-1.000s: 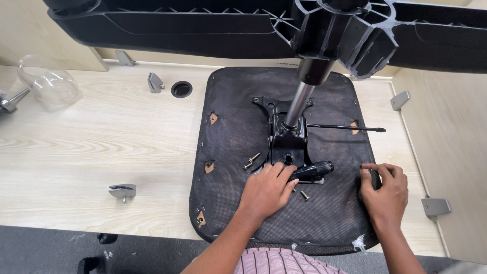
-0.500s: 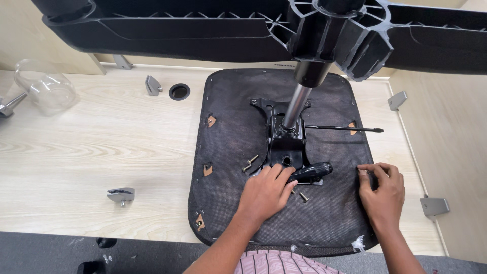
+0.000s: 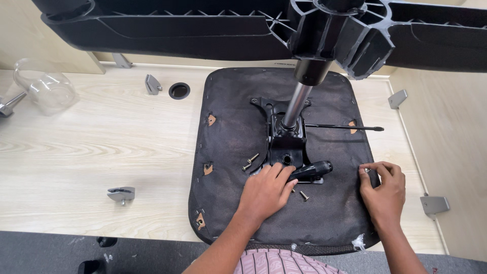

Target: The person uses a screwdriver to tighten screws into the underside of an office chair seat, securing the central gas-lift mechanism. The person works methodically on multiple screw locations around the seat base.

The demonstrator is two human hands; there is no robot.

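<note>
2 hands on the black seat bottom (image 3: 324,223): left hand (image 3: 266,193) flat by the metal plate (image 3: 285,147), holding nothing; right hand (image 3: 384,190) pinches a small screw (image 3: 366,170).

Two bare forearms come up from the bottom edge of the view, each ending in a bare hand. The left hand (image 3: 266,195) and the right hand (image 3: 384,193) wear no gloves, rings, watch or bands that can be seen. The wrists and forearms are uncovered as far as the frame shows them; no sleeve reaches into view on either arm. The fingernails are short and plain. Between the two forearms, at the very bottom of the view, shows a piece of the person's shirt (image 3: 284,262): a light pink cloth with fine darker stripes, lying in soft folds.
</note>
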